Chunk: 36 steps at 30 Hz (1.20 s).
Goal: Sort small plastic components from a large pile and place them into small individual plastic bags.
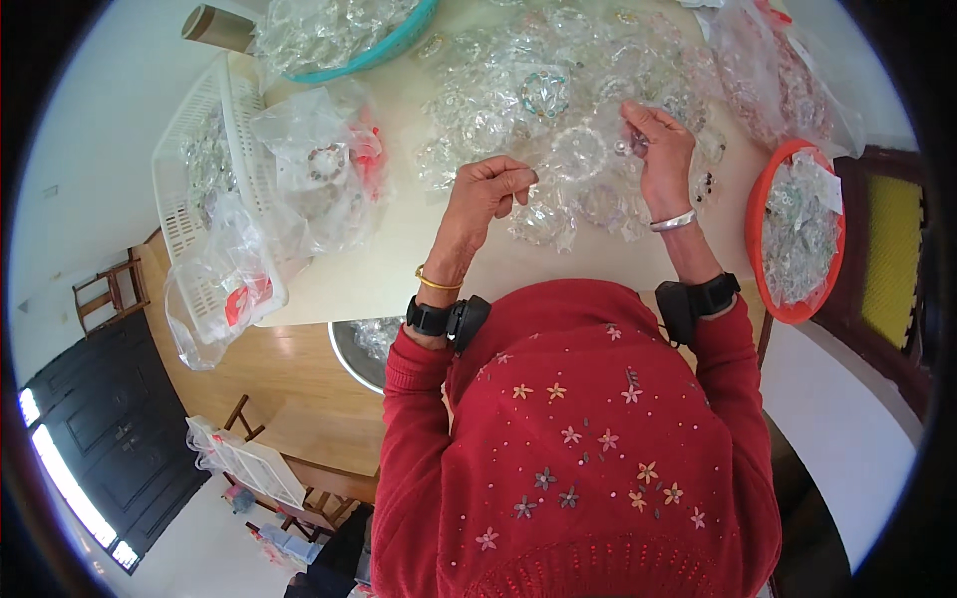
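A wide heap of small clear plastic bags with beaded bracelets in them covers the middle of the table. My left hand is closed in a pinch at the heap's near side; whatever its fingertips hold is too small to make out. To the right, my right hand pinches with thumb and forefinger over the bags. Dark shiny beads show beside its curled fingers, but its grip is hidden. Between the hands lies a pale, clear beaded bracelet. A turquoise bracelet in its bag lies farther back.
On the left stand a white plastic basket and a clear bag with red parts. A turquoise basin sits at the back. An orange-red basin and a pinkish filled bag are right. Below the table edge is a metal basin.
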Each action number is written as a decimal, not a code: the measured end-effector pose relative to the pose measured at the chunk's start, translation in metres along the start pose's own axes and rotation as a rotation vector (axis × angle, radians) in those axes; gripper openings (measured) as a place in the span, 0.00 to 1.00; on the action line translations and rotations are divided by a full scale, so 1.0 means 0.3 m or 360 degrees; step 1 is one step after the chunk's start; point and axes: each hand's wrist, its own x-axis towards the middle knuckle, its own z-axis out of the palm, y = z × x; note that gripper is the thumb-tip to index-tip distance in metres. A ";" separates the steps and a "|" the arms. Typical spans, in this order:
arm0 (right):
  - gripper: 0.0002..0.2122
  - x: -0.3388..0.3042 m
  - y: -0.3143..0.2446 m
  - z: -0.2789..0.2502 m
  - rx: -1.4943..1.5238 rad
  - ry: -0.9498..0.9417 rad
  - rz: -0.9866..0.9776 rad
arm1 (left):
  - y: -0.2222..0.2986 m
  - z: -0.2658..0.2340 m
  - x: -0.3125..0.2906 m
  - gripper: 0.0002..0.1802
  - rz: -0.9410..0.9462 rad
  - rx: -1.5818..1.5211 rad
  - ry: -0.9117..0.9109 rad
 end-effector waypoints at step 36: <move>0.06 -0.052 0.023 0.072 0.0070 -0.0473 0.0201 | 0.050 0.058 -0.081 0.11 0.0241 -0.0209 0.0021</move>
